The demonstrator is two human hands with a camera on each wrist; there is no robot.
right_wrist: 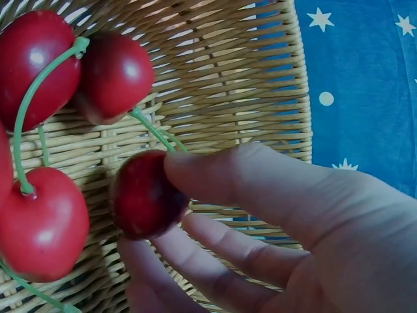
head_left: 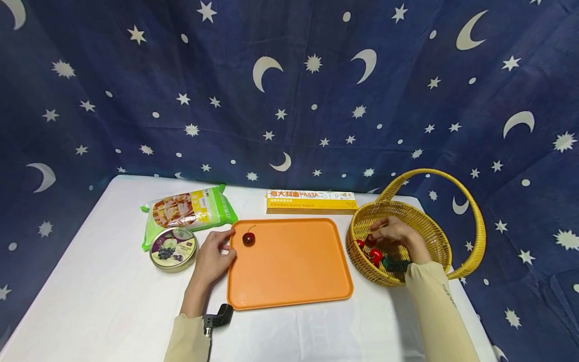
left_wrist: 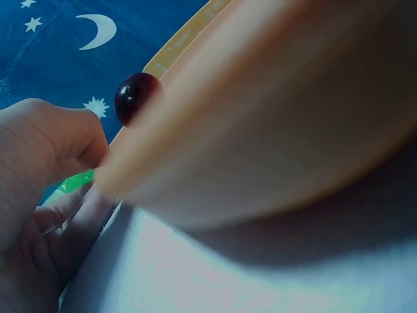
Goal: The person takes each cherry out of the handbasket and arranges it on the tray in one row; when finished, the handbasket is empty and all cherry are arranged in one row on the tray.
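In the basket, my right hand (head_left: 392,232) pinches a dark red cherry (right_wrist: 146,195) between thumb and fingers. Beside it lie several brighter red cherries (right_wrist: 42,222) with green stems. The yellow wicker basket (head_left: 431,236) has a tall arched handle and stands on the right. My left hand (head_left: 213,256) holds the left rim of the orange tray (head_left: 289,266), its fingers and thumb bent at the edge. One dark cherry (head_left: 249,239) with a thin stem sits on the tray near its upper left corner.
Left of the tray lie a green food bag (head_left: 187,211) and a round tin (head_left: 174,249) with grapes on its lid. A yellow and white pasta box (head_left: 311,202) stands behind the tray. A dark blue star-and-moon curtain (head_left: 289,125) hangs behind the white table (head_left: 113,281).
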